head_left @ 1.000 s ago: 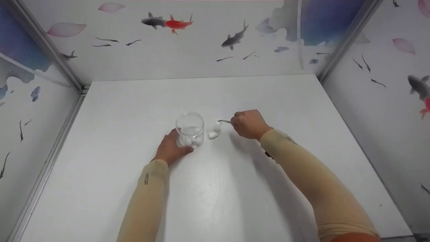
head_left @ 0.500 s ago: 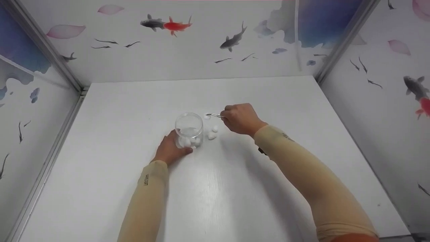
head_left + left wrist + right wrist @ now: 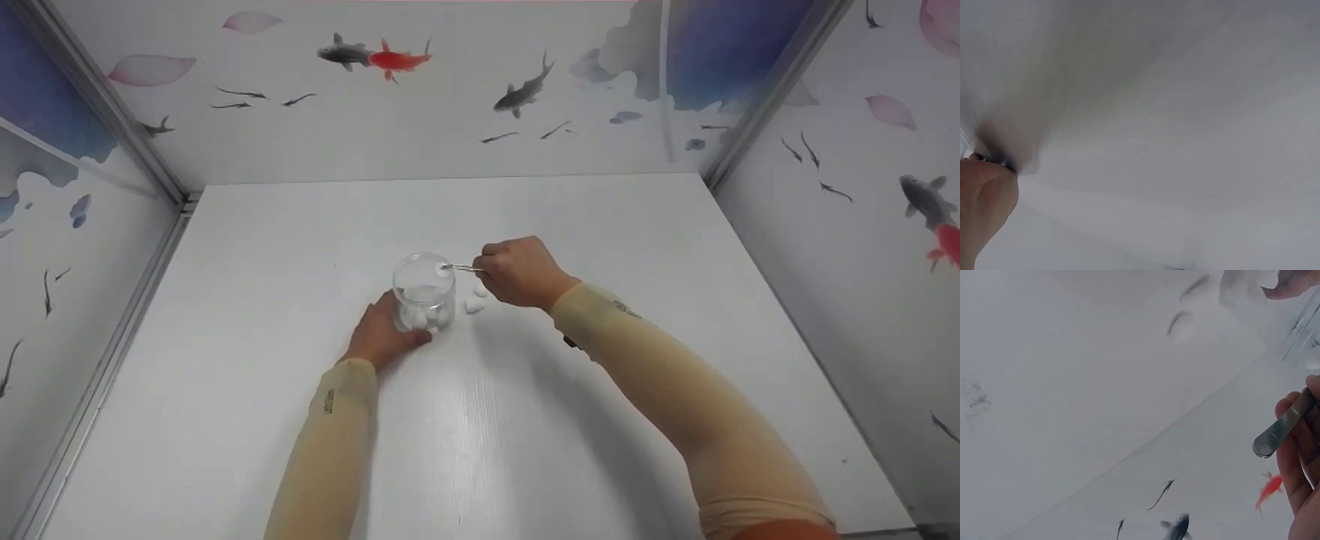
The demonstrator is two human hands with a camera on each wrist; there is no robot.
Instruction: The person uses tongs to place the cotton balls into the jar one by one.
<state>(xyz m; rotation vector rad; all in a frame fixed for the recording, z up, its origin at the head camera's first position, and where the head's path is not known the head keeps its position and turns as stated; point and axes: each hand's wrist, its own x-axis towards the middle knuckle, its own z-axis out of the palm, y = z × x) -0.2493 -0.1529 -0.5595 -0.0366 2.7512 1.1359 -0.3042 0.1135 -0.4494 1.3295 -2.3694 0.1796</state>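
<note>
While the left hand (image 3: pixel 381 330) is wrapped around the jar (image 3: pixel 424 294) in the head view, thumb near its base, the right hand (image 3: pixel 523 271) pinches the tweezers (image 3: pixel 466 268) with curled fingers. There's a white ball (image 3: pixel 443 271) at the tip, right by the jar's rim; can't tell if it's over the opening. More balls (image 3: pixel 421 318) sit inside the jar, which stands upright on the table (image 3: pixel 300 232), and a couple of loose ones (image 3: pixel 474 304) lie just beside it.

Left wrist cam only catches part of the left hand at the edge, so no idea about its fingers from there.

Right wrist cam has the tweezers' blunt end poking out of the right hand's grip, jar partly visible top right.
</note>
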